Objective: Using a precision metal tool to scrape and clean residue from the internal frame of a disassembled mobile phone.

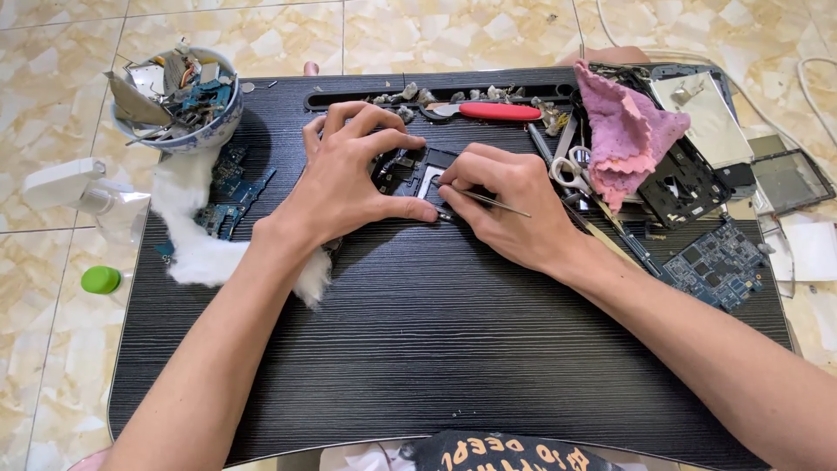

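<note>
At the centre of the frame we see the left hand (349, 179) curled over a small black device frame (417, 173), fingers arched on its top edge and thumb pressed along its lower edge, so it pins the part flat to the worktop (436, 349). Just right of it, touching the same part, the right hand (506, 205) is closed in a pinch on thin metal tweezers (484, 201), their tip at the frame's lower edge. Outward to the left, a wad of white cotton (196, 244) lies over a blue circuit board (231, 187), and a patterned bowl (179, 100) of scrap parts sits in the upper left. Along the upper edge a groove holds a red-handled tool (497, 111) and grey debris. To the right we find scissors (571, 170), a pink cloth (623, 131), a dismantled black casing (684, 183) and another blue circuit board (719, 262). The worktop is a dark, wood-grained lap tray resting on a floor of beige marbled tiles (453, 30), where a white plastic bottle (87, 196) and a green cap (101, 279) lie at the left.
</note>
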